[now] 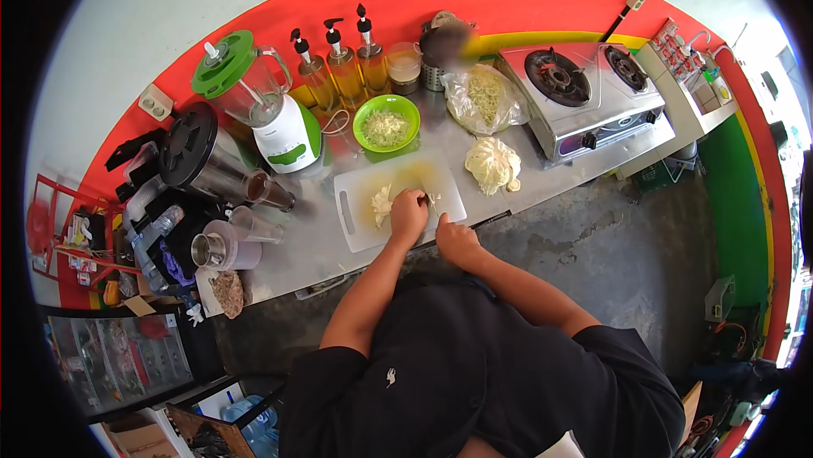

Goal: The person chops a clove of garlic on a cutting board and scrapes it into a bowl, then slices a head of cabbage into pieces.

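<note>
A white cutting board lies on the metal counter. My left hand is over its middle, fingers bent and pressed together over something I cannot make out. Beside it, at the board's right edge, my right hand has its fingers curled, and a thin strip, perhaps a blade, shows just above them. What it holds is too small to name. Pale cut leaves lie on the board left of my left hand. Right of the board rests a cabbage, and behind it stands a green bowl of shredded pale food.
A blender and several pump bottles stand along the red wall. A plastic bag of shreds lies near the gas stove. Jugs and a clear cup are at the left. The counter's front edge runs before my body.
</note>
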`<move>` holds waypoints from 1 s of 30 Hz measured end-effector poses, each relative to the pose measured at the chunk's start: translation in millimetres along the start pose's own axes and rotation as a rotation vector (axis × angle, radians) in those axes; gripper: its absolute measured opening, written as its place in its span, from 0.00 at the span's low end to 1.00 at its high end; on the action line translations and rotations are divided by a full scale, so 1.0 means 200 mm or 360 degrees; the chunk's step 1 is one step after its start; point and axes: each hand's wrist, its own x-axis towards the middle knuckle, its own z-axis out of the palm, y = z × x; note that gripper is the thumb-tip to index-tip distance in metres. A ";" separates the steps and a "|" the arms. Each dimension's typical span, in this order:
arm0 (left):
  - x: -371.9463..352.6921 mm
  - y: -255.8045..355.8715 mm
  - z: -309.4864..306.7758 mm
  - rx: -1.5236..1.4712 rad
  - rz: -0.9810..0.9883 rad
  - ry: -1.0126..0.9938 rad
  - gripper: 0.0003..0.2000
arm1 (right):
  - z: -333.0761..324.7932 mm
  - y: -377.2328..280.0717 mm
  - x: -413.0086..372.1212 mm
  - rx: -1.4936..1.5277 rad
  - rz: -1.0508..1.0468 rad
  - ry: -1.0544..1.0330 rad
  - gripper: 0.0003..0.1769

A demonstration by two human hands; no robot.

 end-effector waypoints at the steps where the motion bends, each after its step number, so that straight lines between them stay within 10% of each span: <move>1: -0.01 0.00 0.00 -0.0017 -0.0046 -0.0008 0.04 | -0.01 -0.01 0.01 -0.0001 0.0004 -0.0002 0.11; 30: -0.01 0.03 -0.03 0.0014 -0.0072 0.0016 0.04 | 0.04 0.01 0.11 0.0037 -0.0054 0.0112 0.10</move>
